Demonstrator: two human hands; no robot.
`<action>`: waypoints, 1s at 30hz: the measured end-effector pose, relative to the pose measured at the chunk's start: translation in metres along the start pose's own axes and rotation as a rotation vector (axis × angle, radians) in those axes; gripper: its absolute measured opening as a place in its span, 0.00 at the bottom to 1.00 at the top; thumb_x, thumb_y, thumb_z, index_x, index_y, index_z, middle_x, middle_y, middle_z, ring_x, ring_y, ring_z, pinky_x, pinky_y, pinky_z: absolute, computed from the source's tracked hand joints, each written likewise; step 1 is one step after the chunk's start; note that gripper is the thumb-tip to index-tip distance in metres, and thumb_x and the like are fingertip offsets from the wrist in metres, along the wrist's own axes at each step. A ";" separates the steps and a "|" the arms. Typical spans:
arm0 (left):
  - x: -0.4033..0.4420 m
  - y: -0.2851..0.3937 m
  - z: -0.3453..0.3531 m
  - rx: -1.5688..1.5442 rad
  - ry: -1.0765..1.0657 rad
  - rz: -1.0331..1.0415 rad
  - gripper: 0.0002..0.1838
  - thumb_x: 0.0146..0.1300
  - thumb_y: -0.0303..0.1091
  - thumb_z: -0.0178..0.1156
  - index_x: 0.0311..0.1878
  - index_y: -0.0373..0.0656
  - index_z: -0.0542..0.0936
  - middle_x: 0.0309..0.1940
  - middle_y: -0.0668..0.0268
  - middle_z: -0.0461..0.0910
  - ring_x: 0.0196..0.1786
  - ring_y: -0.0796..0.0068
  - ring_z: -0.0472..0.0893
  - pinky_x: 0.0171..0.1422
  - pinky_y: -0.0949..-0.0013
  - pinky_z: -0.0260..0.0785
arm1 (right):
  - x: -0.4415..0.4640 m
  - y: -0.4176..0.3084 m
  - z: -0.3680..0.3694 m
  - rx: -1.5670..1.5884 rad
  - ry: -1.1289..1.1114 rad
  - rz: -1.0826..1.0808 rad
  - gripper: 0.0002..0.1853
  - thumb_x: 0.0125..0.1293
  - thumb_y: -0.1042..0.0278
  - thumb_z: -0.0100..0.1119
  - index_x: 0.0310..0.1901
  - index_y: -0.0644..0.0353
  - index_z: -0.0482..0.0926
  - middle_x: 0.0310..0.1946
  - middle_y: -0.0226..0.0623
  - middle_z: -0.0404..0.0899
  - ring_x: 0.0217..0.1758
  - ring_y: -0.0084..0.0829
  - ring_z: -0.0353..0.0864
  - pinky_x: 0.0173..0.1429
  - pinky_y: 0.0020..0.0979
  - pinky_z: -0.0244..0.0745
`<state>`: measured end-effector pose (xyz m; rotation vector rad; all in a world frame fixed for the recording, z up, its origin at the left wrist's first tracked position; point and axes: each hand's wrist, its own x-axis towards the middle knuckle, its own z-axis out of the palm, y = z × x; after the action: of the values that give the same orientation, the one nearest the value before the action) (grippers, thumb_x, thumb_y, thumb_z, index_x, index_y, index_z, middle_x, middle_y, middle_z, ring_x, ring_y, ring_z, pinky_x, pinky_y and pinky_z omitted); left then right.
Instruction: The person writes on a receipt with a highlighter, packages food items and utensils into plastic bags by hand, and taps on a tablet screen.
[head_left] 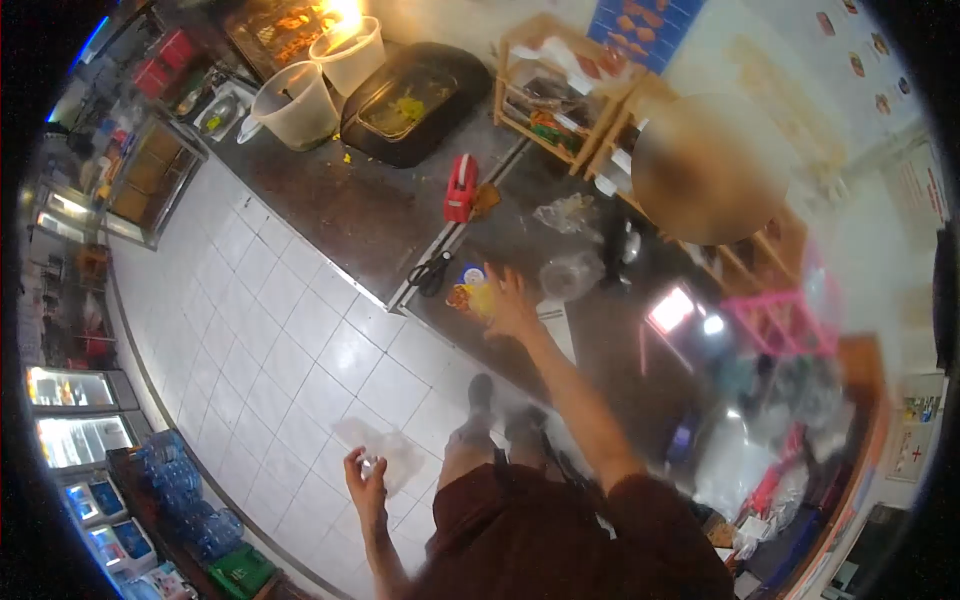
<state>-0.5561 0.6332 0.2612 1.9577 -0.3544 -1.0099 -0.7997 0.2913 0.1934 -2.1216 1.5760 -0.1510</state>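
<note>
My left hand is closed on a thin clear plastic bag, which hangs over the tiled floor. Over the dark counter, my right hand has its fingers spread at the edge of a small yellow and reddish packet. Whether the hand touches or just hovers beside that packet, I cannot tell. A round blue and white piece lies at the packet's top. Black-handled scissors rest to its left. Right of the hand sits a clear round plastic container or bag.
A red tape dispenser stands farther back on the counter. Behind it are a black roasting pan with green food and two white tubs. Wooden racks and a pink basket line the right. Water bottles stand lower left.
</note>
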 end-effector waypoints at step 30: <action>-0.017 0.060 0.281 -0.007 -1.043 -0.013 0.30 0.61 0.47 0.62 0.59 0.34 0.72 0.49 0.63 0.79 0.48 0.72 0.78 0.46 0.68 0.73 | -0.245 0.043 -0.110 1.201 0.272 0.461 0.51 0.49 0.58 0.75 0.70 0.65 0.56 0.62 0.49 0.67 0.65 0.40 0.68 0.68 0.39 0.65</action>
<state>-0.7743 0.4473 0.2389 1.2682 -0.8886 -1.9770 -0.9577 0.4742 0.3191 -0.8180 1.4652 -0.9677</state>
